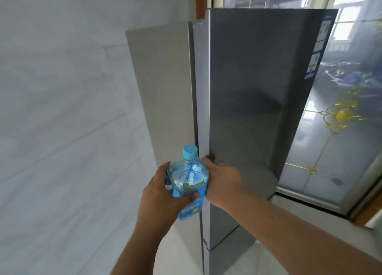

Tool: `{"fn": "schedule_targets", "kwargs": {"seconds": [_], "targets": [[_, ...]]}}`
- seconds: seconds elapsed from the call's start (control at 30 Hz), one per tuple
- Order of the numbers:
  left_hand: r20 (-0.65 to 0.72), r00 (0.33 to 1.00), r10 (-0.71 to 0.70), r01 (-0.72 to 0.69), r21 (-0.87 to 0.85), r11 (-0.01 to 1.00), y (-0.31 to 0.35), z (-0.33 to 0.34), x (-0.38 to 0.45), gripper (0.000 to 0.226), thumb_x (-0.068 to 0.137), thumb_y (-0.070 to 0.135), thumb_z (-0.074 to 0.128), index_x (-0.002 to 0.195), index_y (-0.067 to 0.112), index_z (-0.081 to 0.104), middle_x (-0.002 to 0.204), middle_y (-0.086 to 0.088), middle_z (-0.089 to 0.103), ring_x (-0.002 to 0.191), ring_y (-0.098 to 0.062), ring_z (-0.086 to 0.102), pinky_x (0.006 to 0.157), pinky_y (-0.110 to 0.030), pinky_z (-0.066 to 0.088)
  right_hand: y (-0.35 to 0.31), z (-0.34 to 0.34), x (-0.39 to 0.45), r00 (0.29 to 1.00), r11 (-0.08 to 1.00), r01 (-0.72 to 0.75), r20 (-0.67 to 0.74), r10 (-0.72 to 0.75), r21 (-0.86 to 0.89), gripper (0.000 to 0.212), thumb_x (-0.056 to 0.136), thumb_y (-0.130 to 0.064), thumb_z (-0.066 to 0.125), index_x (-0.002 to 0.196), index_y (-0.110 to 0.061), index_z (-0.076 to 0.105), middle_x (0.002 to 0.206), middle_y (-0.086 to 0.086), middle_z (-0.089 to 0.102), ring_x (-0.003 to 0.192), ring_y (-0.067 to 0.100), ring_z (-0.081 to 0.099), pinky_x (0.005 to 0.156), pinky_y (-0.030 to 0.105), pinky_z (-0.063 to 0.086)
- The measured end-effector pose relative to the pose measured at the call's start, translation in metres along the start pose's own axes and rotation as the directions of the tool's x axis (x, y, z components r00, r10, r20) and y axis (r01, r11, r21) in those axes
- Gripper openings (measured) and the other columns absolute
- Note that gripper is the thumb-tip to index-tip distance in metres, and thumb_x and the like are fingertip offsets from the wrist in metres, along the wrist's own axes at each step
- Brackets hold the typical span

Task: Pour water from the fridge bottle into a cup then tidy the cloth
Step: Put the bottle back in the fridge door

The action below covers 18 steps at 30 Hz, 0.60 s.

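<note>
A clear plastic water bottle [187,178] with a light blue cap and a blue label is upright in front of the grey fridge. My left hand [163,194] grips it around the label, thumb across the front. My right hand [222,180] lies flat against the edge of the grey fridge door [244,101], fingers straight and reaching to the door's left edge behind the bottle. The door stands nearly flush with the fridge body [165,92]. No cup or cloth is in view.
A white tiled wall [62,109] fills the left side. Right of the fridge is a glass sliding door [339,130] with yellow floral decoration and a wooden frame. Pale floor shows at the bottom.
</note>
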<state>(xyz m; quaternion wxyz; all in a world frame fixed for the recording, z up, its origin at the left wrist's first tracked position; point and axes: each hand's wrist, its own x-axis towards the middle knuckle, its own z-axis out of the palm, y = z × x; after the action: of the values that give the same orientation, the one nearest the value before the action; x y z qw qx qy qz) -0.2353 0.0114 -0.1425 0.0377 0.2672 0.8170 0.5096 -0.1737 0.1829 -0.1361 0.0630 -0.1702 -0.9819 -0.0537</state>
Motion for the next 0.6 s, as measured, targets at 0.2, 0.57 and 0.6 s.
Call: {"fn": "schedule_targets", "kwargs": {"seconds": [0.2, 0.57, 0.6], "targets": [[0.105, 0.994, 0.028, -0.021, -0.069, 0.997, -0.013, -0.01, 0.016, 0.08, 0.055, 0.033, 0.102, 0.116, 0.053, 0.055, 0.105, 0.034, 0.069, 0.097, 0.009, 0.067, 0.086, -0.027, 0.06, 0.001, -0.01, -0.034, 0.994, 0.995, -0.091, -0.063, 0.094, 0.042, 0.049, 0.068, -0.043, 0.087, 0.108, -0.022, 0.07, 0.09, -0.005, 0.069, 0.049, 0.019, 0.064, 0.04, 0.026, 0.037], [0.279, 0.948, 0.155, -0.109, -0.176, 0.978, 0.01, 0.041, 0.029, 0.077, 0.055, 0.027, 0.103, 0.11, 0.053, 0.056, 0.104, 0.037, 0.069, 0.098, 0.011, 0.068, 0.079, -0.016, 0.055, 0.018, -0.026, -0.095, 0.907, 0.818, -0.396, 0.036, 0.42, 0.417, 0.078, 0.107, -0.035, 0.042, 0.166, -0.031, -0.008, 0.145, -0.001, 0.054, 0.109, 0.023, 0.067, 0.09, 0.038, 0.056], [0.294, 0.942, 0.161, -0.107, -0.191, 0.976, 0.013, 0.048, 0.03, 0.076, 0.055, 0.026, 0.103, 0.108, 0.054, 0.056, 0.103, 0.04, 0.068, 0.096, 0.013, 0.067, 0.078, -0.016, 0.054, 0.025, -0.022, -0.096, 0.912, 0.812, -0.369, 0.008, 0.411, 0.452, 0.074, 0.107, -0.03, 0.043, 0.167, -0.029, 0.001, 0.158, -0.003, 0.042, 0.125, 0.021, 0.061, 0.102, 0.035, 0.051]]}}
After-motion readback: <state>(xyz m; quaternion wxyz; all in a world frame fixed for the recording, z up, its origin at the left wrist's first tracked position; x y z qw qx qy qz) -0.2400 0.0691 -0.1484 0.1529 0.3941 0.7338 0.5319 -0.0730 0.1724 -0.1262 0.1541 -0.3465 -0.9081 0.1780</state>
